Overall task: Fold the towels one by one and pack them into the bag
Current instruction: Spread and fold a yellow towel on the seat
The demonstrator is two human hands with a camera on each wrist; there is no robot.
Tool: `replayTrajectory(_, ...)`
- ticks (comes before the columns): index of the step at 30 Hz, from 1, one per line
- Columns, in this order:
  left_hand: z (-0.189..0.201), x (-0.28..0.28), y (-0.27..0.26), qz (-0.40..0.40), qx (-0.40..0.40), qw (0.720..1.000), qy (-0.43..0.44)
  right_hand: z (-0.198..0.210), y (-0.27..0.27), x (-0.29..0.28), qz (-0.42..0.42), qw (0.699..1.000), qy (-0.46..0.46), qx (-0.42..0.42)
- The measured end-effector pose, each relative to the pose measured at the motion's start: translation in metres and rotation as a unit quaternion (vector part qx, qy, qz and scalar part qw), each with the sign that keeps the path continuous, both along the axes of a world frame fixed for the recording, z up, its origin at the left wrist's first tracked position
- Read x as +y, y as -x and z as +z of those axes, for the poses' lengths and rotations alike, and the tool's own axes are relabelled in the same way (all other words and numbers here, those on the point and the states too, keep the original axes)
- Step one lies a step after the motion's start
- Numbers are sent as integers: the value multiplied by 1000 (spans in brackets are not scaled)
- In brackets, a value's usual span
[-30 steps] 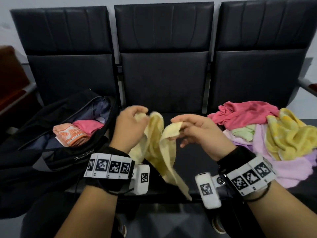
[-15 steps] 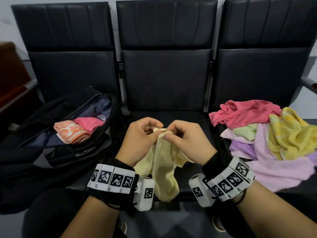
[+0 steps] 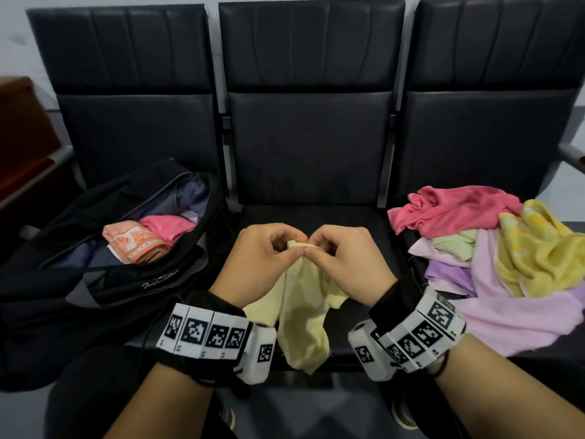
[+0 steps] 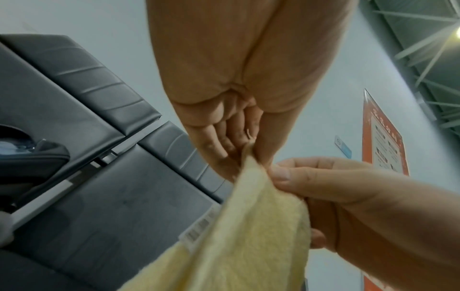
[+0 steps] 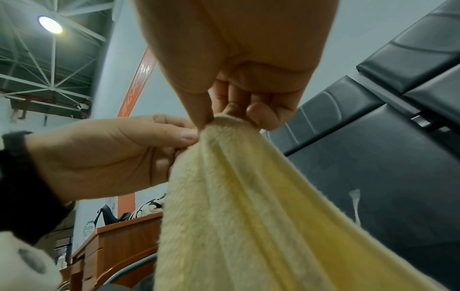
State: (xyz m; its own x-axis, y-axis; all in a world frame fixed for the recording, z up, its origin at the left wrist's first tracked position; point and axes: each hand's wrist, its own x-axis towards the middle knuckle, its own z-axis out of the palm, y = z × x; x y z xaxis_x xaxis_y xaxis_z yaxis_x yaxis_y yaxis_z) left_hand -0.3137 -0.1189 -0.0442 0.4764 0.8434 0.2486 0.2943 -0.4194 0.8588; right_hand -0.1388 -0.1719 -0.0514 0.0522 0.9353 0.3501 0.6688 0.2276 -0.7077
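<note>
Pale yellow towel (image 3: 304,315) hangs pinched at its top by left hand (image 3: 262,261) and right hand (image 3: 345,261), thumbs touching. Left, the open black bag (image 3: 95,280) holds an orange folded towel (image 3: 137,240) and a pink one (image 3: 169,226).

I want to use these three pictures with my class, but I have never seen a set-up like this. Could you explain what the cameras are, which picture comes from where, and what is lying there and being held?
No machine here: a person wears three cameras. The wide picture comes from the head, looking down at both hands; the other two come from the wrists, looking along each palm. The left hand and right hand meet above the middle seat, both pinching the top of a pale yellow towel, which hangs down. On the left seat an open black bag holds two folded towels. On the right seat lies an unfolded towel pile.
</note>
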Motion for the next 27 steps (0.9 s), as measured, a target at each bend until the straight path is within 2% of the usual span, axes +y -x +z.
replayTrajectory(3, -1, 2, 3, 39, -9, 998, -44, -4, -6, -1, 41, 999, 30, -16)
replayTrajectory(5, 3, 4, 6, 67, -25, 995, -75, -14, -16, 0, 62, 994, 65, -65)
replayTrajectory(9, 15, 8, 15, 125, -93, 981, -119, -46, -42, 0, 47, 971, 162, -167)
replayTrajectory(12, 21, 13, 25, 156, -110, 972, -135, -70, -58, -4, 30, 937, 179, -298)
replayTrajectory(17, 25, 21, 42, 211, -114, 958, -158, -85, -75, -8, 34, 914, 176, -364)
replayTrajectory(20, 28, 27, 54, 242, -114, 949, -168, -85, -86, -11, 25, 913, 150, -378)
replayTrajectory(22, 30, 30, 61, 255, -104, 945, -174, -76, -94, -10, 13, 927, 113, -357)
replayTrajectory(24, 32, 34, 68, 267, -95, 942, -179, -62, -101, -8, -3, 948, 57, -312)
replayTrajectory(27, 35, 41, 78, 296, -82, 935, -177, -35, -107, -4, -62, 977, -31, -202)
